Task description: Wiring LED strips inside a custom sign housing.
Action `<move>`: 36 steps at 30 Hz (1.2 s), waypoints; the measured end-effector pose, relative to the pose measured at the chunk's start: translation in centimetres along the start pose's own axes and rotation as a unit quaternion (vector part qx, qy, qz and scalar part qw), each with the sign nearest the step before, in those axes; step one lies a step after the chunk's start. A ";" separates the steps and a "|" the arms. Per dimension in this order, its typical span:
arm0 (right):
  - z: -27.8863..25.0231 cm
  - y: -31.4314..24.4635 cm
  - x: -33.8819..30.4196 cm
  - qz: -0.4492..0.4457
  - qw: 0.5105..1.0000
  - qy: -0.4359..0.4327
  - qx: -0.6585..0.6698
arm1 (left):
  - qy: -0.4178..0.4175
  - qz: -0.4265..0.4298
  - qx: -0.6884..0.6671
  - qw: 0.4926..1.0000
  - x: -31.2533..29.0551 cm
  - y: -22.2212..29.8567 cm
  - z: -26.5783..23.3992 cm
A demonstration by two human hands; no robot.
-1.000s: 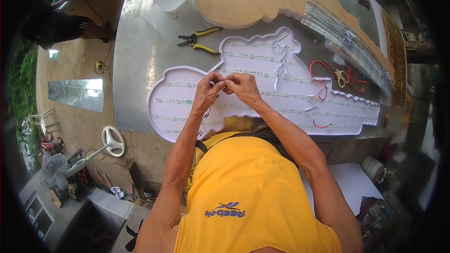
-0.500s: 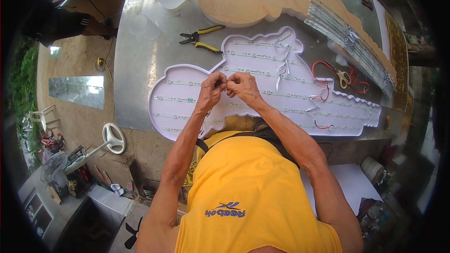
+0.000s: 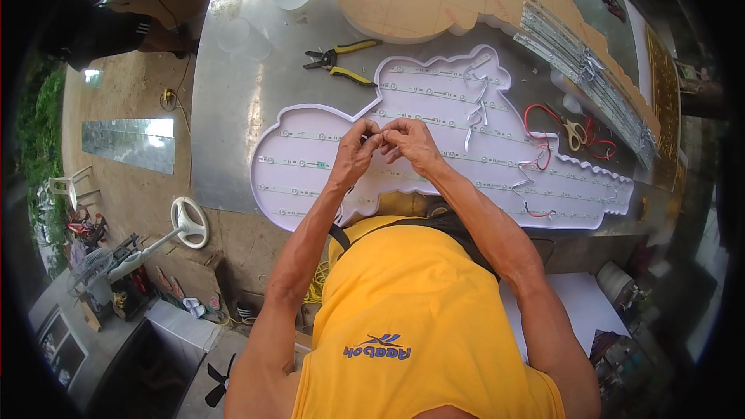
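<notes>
The wire [image 3: 382, 138] sits pinched between our left hand [image 3: 355, 149] and right hand [image 3: 409, 142], just above the white tray [image 3: 310, 186] lying on the bench [image 3: 233, 109]. Both sets of fingers are closed on it, tips meeting. We judge we are joining a lead; next calls for steady, fine twisting. Pliers [image 3: 341, 62] lie near.

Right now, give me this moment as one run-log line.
left hand: pinching small part with right hand | over: white cut-out sign tray with light strips | nearby: yellow-handled pliers, red wire | surface: metal table
</notes>
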State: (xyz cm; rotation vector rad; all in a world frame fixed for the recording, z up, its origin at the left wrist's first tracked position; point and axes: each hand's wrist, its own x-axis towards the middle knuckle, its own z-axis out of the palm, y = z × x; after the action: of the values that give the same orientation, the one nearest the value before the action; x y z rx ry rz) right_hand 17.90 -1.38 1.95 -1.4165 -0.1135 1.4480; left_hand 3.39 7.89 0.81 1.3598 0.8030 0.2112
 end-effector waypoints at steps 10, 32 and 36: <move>0.3 -0.8 0.1 -0.057 0.994 -0.001 -0.089 | 0.057 0.057 0.115 0.990 1.0 0.0 -0.9; -0.8 0.3 -0.6 -0.062 0.995 -0.033 -0.075 | 0.152 -0.002 0.038 0.988 2.5 -1.1 -1.1; -0.9 0.1 -1.5 -0.058 0.991 -0.044 -0.112 | 0.193 0.024 0.123 0.973 3.0 -1.5 -1.4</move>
State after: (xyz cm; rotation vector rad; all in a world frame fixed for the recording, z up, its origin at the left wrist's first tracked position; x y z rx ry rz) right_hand 18.18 -2.98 2.58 -1.4995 -0.4206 1.4349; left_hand 4.18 10.36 -1.73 1.5968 1.1507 0.4355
